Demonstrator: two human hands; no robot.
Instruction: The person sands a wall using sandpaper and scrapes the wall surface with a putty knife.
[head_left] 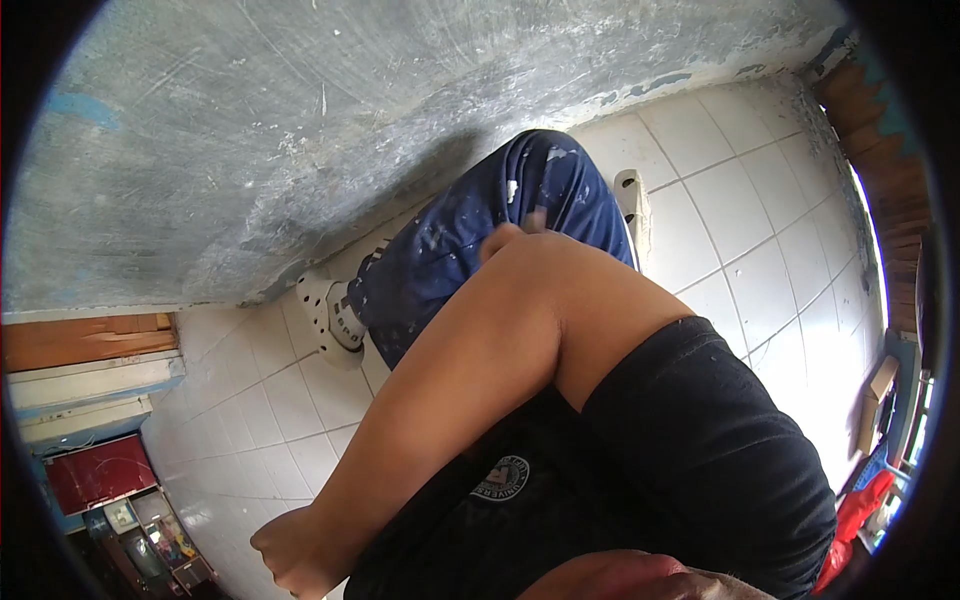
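Observation:
My right arm, in a black sleeve (710, 450), bends across my chest. At its end, at the lower left, my right hand (300, 555) is curled closed, and anything inside it is hidden. My left hand (503, 240) shows only in part beyond the bent right elbow, blurred, over the paint-spotted blue trousers (440, 245). Its fingers are too unclear to read. A round emblem (502, 478) is on the black shirt under the forearm.
A scuffed grey wall (250, 130) rises in front of my knees. White floor tiles (745, 220) lie around pale perforated clogs (328, 318). A shelf with assorted items (150, 540) stands lower left, and red cloth (855, 515) hangs lower right.

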